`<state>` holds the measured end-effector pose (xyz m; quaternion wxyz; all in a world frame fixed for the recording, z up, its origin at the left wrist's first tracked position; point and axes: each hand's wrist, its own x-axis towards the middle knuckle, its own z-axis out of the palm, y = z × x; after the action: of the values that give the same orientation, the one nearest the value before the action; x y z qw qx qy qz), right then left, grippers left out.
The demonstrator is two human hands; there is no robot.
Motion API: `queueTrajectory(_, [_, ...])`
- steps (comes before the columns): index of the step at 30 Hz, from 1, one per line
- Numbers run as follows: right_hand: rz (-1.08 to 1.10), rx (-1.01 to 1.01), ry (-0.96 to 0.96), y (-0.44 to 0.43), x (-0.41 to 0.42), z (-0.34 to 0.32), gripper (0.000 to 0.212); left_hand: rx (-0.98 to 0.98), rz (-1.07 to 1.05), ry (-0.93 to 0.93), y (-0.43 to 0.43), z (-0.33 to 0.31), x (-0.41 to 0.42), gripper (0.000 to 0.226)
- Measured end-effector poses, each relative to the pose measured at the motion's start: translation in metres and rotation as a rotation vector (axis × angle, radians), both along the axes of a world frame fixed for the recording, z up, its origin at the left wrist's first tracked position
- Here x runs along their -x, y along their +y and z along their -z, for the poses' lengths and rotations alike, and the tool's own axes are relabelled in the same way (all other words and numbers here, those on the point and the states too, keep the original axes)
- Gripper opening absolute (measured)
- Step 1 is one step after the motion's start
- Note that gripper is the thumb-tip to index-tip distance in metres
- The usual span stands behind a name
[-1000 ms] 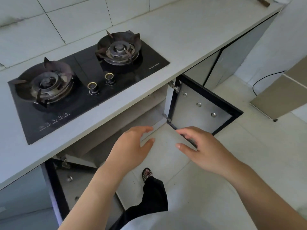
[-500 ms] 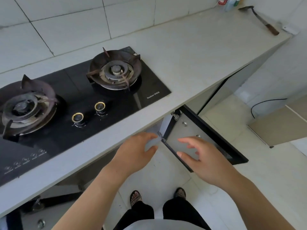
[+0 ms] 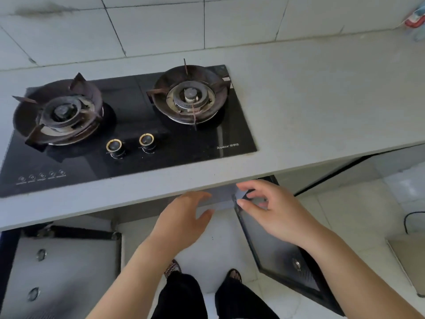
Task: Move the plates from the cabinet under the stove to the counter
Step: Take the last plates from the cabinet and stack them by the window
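Observation:
No plates show in the head view. A black two-burner gas stove (image 3: pixel 128 134) is set into the grey counter (image 3: pixel 322 93). Below it, the cabinet stands with both doors swung out: the left door (image 3: pixel 69 272) and the right door (image 3: pixel 276 247). The cabinet's inside is hidden under the counter edge. My left hand (image 3: pixel 184 219) hovers open just below the counter's front edge, holding nothing. My right hand (image 3: pixel 273 210) is beside it over the top of the right door, fingers spread and curled, empty.
White tiled wall behind the counter. A red-and-white item (image 3: pixel 416 19) sits at the counter's far right. My feet in sandals (image 3: pixel 234 275) stand on the pale tiled floor between the doors. A black cable (image 3: pixel 411 217) and a beige panel (image 3: pixel 409 261) lie at the right.
The view has swung up and left, so the stove is now centred. Both hands have risen toward the counter's front edge and stayed empty. The cabinet's inside has dropped out of sight.

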<state>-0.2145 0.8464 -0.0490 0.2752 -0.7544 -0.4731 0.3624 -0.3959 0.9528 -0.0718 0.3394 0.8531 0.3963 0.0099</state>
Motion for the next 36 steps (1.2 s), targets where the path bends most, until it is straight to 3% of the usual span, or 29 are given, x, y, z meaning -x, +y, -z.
queueTrajectory(8, [-0.075,-0.001,0.044,0.025,0.013,0.092,0.036,-0.051,-0.094,-0.013,-0.001,0.086,0.013,0.038])
queueTrajectory(24, [0.081,-0.23,-0.066,0.083,-0.021,0.41,0.033,-0.295,0.081,-0.086,0.1,0.388,-0.036,0.037])
queueTrajectory(36, [0.067,-0.341,-0.262,0.138,-0.063,0.474,0.035,-0.351,0.048,-0.086,0.151,0.436,-0.063,0.033])
